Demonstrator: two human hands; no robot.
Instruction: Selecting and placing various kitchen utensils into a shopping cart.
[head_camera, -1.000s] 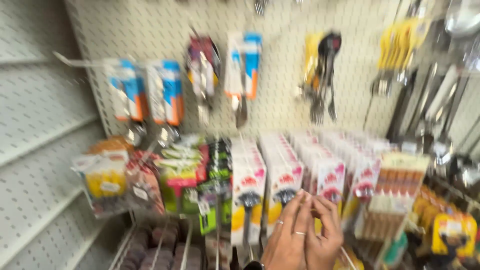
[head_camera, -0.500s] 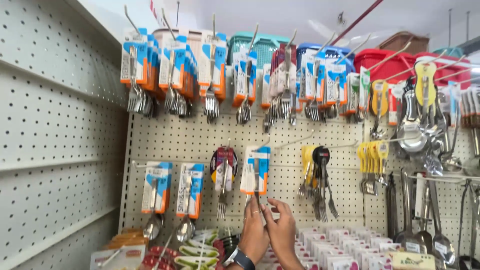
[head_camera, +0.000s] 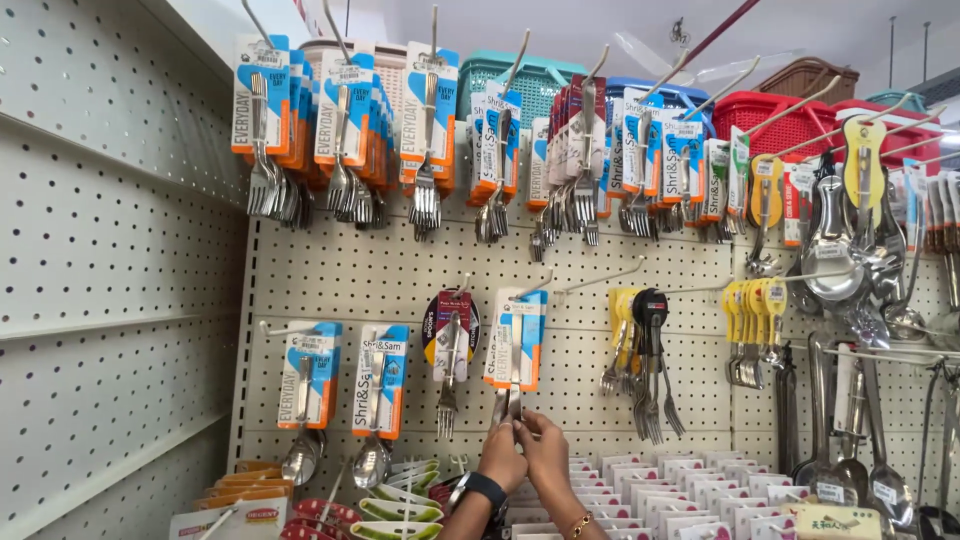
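Here, in the head view, both hands are raised to the pegboard (head_camera: 340, 270), at the middle of its lower row of hooks. The left hand (head_camera: 500, 458), with a dark watch on its wrist, and the right hand (head_camera: 548, 448), with a thin bracelet, are pressed close together. Their fingertips pinch the bare metal ends that stick out below the cutlery pack (head_camera: 516, 340). That pack, a blue and orange card, hangs on its hook between a dark red fork pack (head_camera: 450, 335) on its left and a bunch of yellow and black forks (head_camera: 640, 345) on its right.

The step in hand looks like steadying or straightening the pack where it hangs. Any further handling calls for a light grip, since the card swings freely on one hook.

Half a second ago the hands were reaching up beneath the same card, not clearly gripping it. A second ago the camera pointed lower, with the hands over the boxed goods under the pegboard.
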